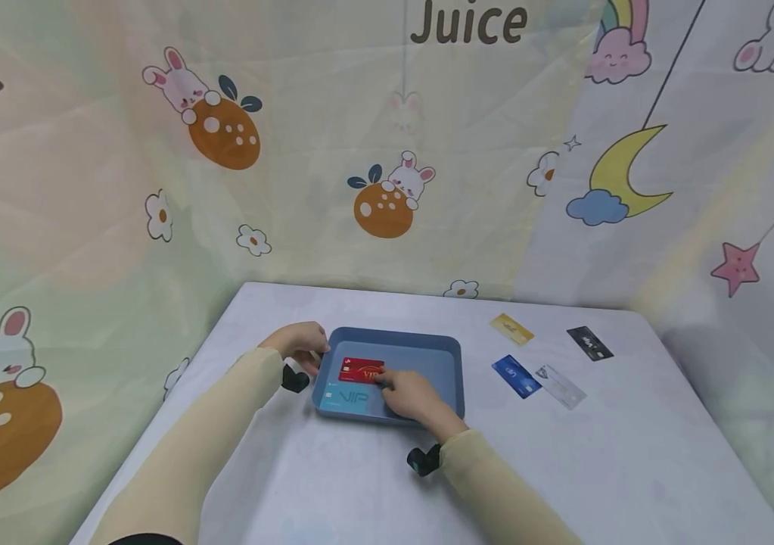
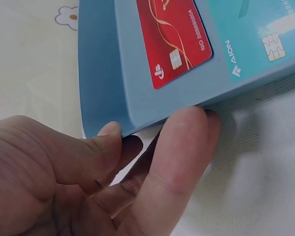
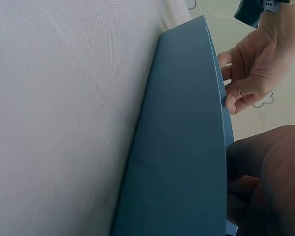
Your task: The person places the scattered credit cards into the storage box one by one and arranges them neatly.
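A shallow blue tray (image 1: 421,348) lies on the table. My left hand (image 1: 301,344) grips its left wall, thumb (image 2: 110,130) at the rim and the other fingers against the outside. Inside the tray are a red VIP card (image 1: 358,369) with a gold chip and, nearer me, a light blue VIP card (image 1: 346,398). My right hand (image 1: 410,393) reaches over the near rim with curled fingers and pinches the red card's right end. In the right wrist view the tray wall (image 3: 182,128) hides those fingertips.
To the right of the tray lie a gold card (image 1: 512,329), a black card (image 1: 589,344), a blue card (image 1: 517,376) and a silver card (image 1: 561,387), the last two close together. A printed cloth (image 1: 318,113) hangs behind the white table (image 1: 632,469).
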